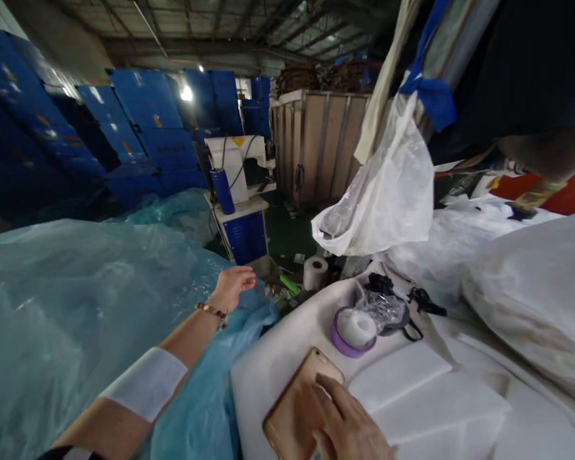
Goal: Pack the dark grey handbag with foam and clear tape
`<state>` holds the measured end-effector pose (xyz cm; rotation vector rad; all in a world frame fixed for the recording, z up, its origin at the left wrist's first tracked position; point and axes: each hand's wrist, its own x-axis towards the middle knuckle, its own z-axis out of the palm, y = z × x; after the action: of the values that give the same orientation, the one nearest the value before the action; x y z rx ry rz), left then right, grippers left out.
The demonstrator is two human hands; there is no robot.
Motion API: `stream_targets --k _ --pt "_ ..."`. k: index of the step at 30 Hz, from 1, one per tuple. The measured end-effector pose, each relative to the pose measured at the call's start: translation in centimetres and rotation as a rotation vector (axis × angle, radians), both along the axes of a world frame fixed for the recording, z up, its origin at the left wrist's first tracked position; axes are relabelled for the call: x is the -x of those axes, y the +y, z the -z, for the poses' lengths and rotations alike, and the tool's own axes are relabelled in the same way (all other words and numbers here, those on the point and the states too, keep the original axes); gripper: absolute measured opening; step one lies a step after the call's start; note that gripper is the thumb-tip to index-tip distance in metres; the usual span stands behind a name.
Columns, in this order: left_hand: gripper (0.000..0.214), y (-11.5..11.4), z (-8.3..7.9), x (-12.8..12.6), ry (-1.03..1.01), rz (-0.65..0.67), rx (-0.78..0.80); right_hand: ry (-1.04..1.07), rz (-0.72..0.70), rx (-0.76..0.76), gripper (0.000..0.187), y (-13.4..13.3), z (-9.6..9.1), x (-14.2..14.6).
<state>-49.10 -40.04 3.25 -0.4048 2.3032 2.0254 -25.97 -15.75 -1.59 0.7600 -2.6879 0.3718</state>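
My left hand (233, 285) reaches out over a large sheet of bluish clear plastic (76, 306), its fingers stretched forward with nothing in them. A beaded bracelet (211, 310) is on that wrist, and a white patch (146, 382) sits on the forearm. My right hand (349, 421) is over a gold smartphone (294, 406) lying face down on a white padded surface (261, 377). Its fingertips touch the phone's right side; thumb and fingers are apart. Beyond the phone, a white roll (357, 327) stands in a purple ring (344, 345). White folded sheets (402, 377) lie beside my right hand.
A white plastic bag (388, 179) hangs at upper right. A paper roll (315, 273) stands behind the padded surface. Further back are a machine on a blue-fronted cabinet (245, 236), a large crate (321, 140) and stacked blue boxes (148, 108). Another person's arm (546, 156) shows at right.
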Motion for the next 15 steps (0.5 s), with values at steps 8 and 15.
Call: stream_targets --k 8,15 --pt "0.011 -4.5 -1.2 4.1 -0.165 -0.12 0.017 -0.246 0.175 -0.099 0.029 -7.5 1.8 12.9" --pt "0.011 -6.9 -0.5 4.3 -0.287 -0.143 0.05 -0.46 0.19 -0.154 0.026 -8.0 2.4 16.0"
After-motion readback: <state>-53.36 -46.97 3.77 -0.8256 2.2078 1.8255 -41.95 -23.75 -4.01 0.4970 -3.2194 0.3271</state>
